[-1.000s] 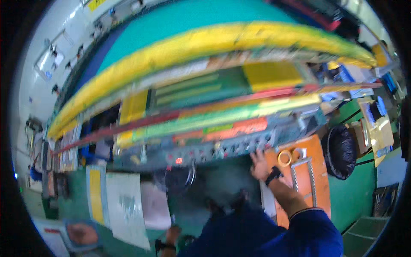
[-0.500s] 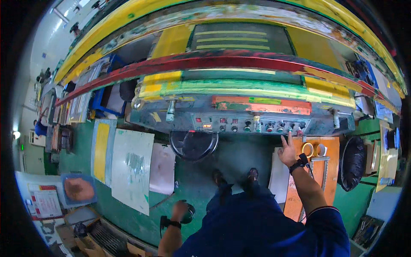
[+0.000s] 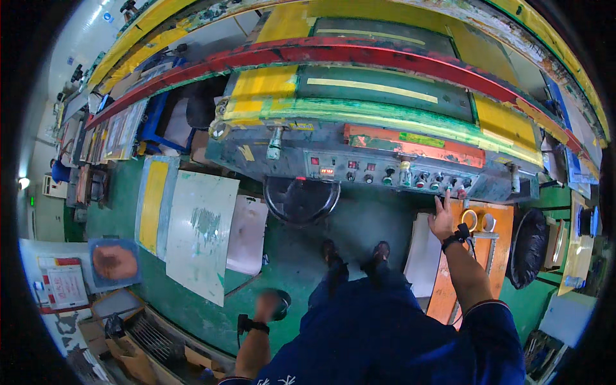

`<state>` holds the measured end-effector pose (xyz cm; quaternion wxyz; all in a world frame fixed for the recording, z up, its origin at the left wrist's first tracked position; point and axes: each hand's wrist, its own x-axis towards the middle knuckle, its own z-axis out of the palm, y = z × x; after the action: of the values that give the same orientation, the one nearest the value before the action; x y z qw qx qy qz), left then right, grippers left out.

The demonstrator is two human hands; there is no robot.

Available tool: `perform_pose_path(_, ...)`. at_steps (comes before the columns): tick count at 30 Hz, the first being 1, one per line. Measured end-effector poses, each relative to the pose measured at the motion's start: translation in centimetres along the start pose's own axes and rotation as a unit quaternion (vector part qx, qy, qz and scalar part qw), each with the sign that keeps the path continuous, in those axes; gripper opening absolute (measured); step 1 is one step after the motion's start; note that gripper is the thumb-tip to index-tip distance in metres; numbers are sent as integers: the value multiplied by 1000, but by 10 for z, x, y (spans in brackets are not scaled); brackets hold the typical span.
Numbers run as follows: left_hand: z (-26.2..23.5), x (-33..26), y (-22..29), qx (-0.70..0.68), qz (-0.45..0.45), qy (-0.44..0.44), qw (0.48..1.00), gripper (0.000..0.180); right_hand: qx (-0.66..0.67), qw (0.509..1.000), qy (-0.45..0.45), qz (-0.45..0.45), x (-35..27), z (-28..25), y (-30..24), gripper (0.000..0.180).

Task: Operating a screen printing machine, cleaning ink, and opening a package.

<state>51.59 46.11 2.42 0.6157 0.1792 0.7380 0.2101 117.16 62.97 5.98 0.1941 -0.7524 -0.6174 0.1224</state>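
Observation:
My right hand (image 3: 441,221) reaches up to the front of a large printing machine, palm down with fingers stretched apart and nothing in them. Its longest fingertip meets the lower edge of the control panel (image 3: 340,163), right beside a small knob (image 3: 451,184); whether it presses is too small to tell. Low on the left, my left hand (image 3: 265,304) is smeared by motion, its fingers hidden. Right against it shows a dark round thing (image 3: 281,305); I cannot tell whether the hand holds it. Both wrists wear black straps.
A black round stool (image 3: 301,200) stands under the machine's front. Left of it lean white boards (image 3: 202,237). On the right, an orange board (image 3: 449,273) carries tape rolls (image 3: 469,220), beside a black bag (image 3: 530,247). A red bar (image 3: 359,52) crosses above the machine bed.
The view has shifted, so the machine sits higher and further right. My right hand stays at the panel's right end, fingers still extended. The left hand stays low beside the dark round thing.

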Motion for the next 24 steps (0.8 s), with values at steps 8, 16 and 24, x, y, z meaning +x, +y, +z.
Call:
perform_pose_path(8, -24, 9, -18, 177, 66, -25, 982, 33, 20, 999, -24, 25, 1, 6, 0, 61)
perform_pose_path(16, -35, 33, -32, 146, 106, -157, 971, 33, -10, 1000, 0, 14, -1, 4, 4, 61)
perform_pose_path(24, -32, 23, -11, 132, 44, -70, 988, 22, 2, 1000, 0, 22, 0, -1, -4, 59)
